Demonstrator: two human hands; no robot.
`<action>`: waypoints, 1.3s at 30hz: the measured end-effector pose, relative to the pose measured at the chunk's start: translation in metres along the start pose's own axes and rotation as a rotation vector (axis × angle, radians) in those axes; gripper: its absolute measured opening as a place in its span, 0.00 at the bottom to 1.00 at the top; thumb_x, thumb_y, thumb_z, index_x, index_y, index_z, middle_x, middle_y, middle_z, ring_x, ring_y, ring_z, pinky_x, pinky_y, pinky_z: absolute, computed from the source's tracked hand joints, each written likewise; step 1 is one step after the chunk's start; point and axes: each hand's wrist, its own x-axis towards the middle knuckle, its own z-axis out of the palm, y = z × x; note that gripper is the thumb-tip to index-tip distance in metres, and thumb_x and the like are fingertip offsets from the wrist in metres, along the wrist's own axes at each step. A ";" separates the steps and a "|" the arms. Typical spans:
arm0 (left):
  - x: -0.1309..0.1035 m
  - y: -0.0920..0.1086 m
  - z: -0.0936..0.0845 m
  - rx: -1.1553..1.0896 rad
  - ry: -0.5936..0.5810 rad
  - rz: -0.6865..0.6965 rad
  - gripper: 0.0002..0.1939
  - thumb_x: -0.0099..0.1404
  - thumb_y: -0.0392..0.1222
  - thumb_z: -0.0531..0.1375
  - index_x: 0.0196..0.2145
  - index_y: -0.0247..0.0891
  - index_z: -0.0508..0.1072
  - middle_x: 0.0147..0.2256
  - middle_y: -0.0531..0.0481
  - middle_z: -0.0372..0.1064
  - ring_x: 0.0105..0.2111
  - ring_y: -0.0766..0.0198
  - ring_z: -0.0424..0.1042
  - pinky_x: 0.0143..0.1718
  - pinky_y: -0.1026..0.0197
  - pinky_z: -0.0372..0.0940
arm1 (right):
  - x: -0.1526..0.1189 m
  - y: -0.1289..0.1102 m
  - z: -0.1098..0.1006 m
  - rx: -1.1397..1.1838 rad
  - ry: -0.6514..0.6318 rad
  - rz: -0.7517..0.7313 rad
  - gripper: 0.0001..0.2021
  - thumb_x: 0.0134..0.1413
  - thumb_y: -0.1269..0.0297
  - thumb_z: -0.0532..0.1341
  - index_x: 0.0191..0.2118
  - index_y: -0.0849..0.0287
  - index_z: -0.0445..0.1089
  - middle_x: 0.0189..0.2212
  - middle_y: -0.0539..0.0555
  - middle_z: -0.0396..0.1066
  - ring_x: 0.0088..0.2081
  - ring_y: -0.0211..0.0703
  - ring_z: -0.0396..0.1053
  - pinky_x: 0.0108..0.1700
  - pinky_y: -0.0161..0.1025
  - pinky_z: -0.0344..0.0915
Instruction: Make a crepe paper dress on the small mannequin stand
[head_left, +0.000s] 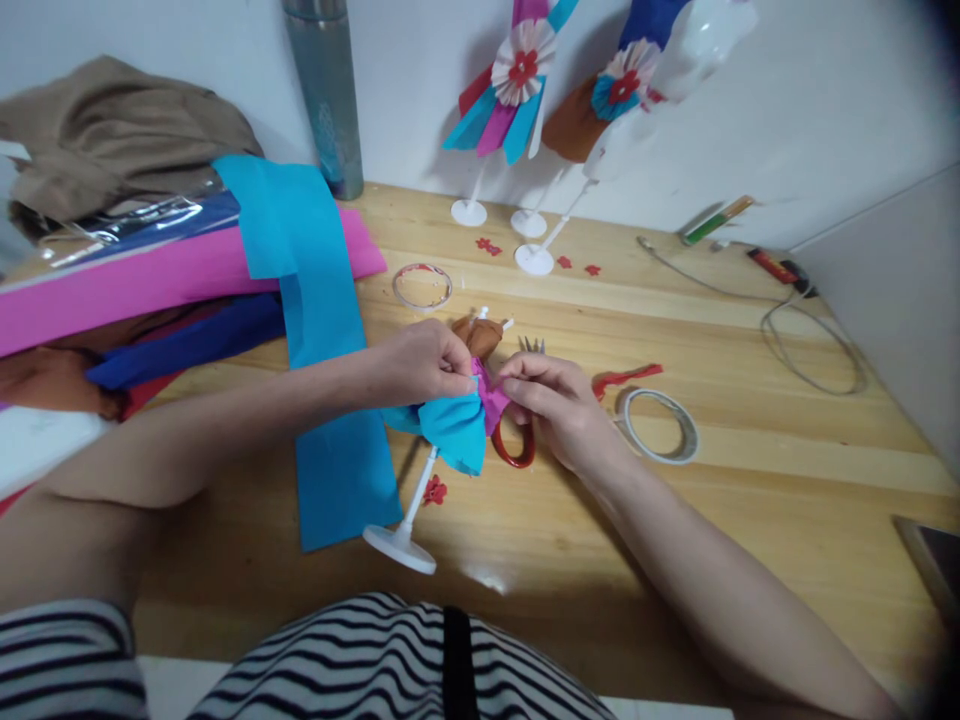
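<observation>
Apparently, a pink paper strip [491, 400] is being gathered beside a blue paper piece [456, 428] near the top of a white stand [401, 540], which is tilted between the two hands, above the table [780, 480]. The strip is pinched by the left hand [421, 365] where the two papers meet, and its opposite edge is gripped between the thumb and fingers of the right hand [559, 408]. Whether anything has been fastened cannot be told. For the next move, the folds would seemingly need to be pressed tight and kept level without the thin paper being torn. Near the right hand, a tape roll [686, 441] is seen.
</observation>
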 end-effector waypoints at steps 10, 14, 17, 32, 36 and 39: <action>0.000 0.009 0.004 0.003 0.015 -0.079 0.11 0.54 0.37 0.57 0.16 0.33 0.66 0.15 0.58 0.53 0.18 0.74 0.52 0.21 0.67 0.45 | -0.008 -0.011 0.014 -0.406 0.075 -0.213 0.09 0.51 0.63 0.62 0.23 0.58 0.67 0.17 0.49 0.68 0.19 0.34 0.60 0.22 0.34 0.55; 0.000 0.011 0.005 -0.023 0.032 -0.107 0.11 0.52 0.37 0.57 0.15 0.33 0.66 0.15 0.58 0.53 0.18 0.74 0.53 0.21 0.67 0.46 | -0.006 -0.008 0.014 -0.272 0.048 -0.172 0.10 0.50 0.63 0.62 0.21 0.58 0.66 0.17 0.48 0.66 0.19 0.35 0.61 0.22 0.34 0.57; 0.001 0.013 0.005 -0.050 0.051 -0.139 0.10 0.51 0.36 0.57 0.15 0.33 0.67 0.14 0.58 0.53 0.18 0.74 0.53 0.20 0.68 0.46 | -0.004 -0.007 0.014 -0.175 0.065 -0.111 0.10 0.48 0.62 0.63 0.21 0.57 0.66 0.16 0.48 0.66 0.19 0.35 0.61 0.23 0.35 0.58; 0.001 0.011 0.006 -0.169 0.036 -0.230 0.08 0.51 0.36 0.58 0.16 0.33 0.69 0.15 0.58 0.55 0.18 0.74 0.53 0.19 0.68 0.47 | -0.005 -0.002 0.007 -0.161 0.051 -0.192 0.12 0.53 0.57 0.62 0.24 0.58 0.67 0.18 0.48 0.65 0.20 0.36 0.60 0.24 0.36 0.57; 0.001 0.010 0.007 -0.163 0.029 -0.186 0.08 0.51 0.36 0.59 0.16 0.33 0.68 0.15 0.58 0.54 0.18 0.74 0.52 0.19 0.68 0.46 | -0.007 -0.007 0.015 -0.326 0.115 -0.165 0.08 0.48 0.61 0.65 0.25 0.58 0.68 0.16 0.48 0.68 0.18 0.37 0.63 0.22 0.35 0.58; 0.000 0.010 0.008 -0.159 0.052 -0.190 0.08 0.50 0.35 0.58 0.16 0.33 0.68 0.14 0.59 0.54 0.18 0.74 0.52 0.19 0.68 0.45 | -0.007 -0.006 0.018 -0.298 0.126 -0.133 0.09 0.48 0.62 0.64 0.23 0.57 0.66 0.15 0.48 0.68 0.17 0.37 0.63 0.20 0.34 0.58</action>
